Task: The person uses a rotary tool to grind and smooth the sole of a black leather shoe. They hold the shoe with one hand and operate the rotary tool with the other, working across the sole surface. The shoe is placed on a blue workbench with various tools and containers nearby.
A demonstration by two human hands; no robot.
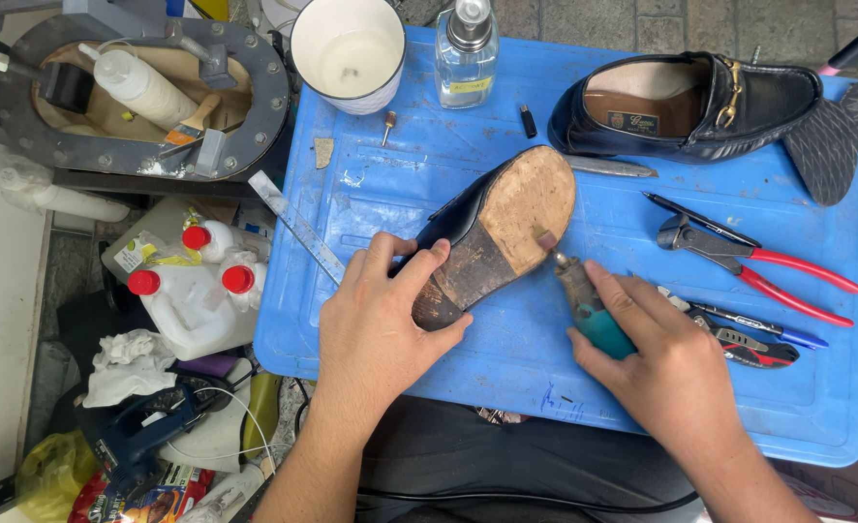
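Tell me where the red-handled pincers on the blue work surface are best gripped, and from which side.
Grip the red-handled pincers around both red handles, coming from the lower right. The handles splay towards that side and lie flat on the blue work surface with bare space around them, while the dark jaws point left near a pen.

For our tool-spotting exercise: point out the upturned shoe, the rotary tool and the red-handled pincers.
upturned shoe [521, 208], head view, on the worn tan sole.
rotary tool [584, 298], head view, on its body just above the fingers.
red-handled pincers [686, 235], head view, on the metal head.

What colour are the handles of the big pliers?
Red, seen in the head view: the pliers lie on the blue tray.
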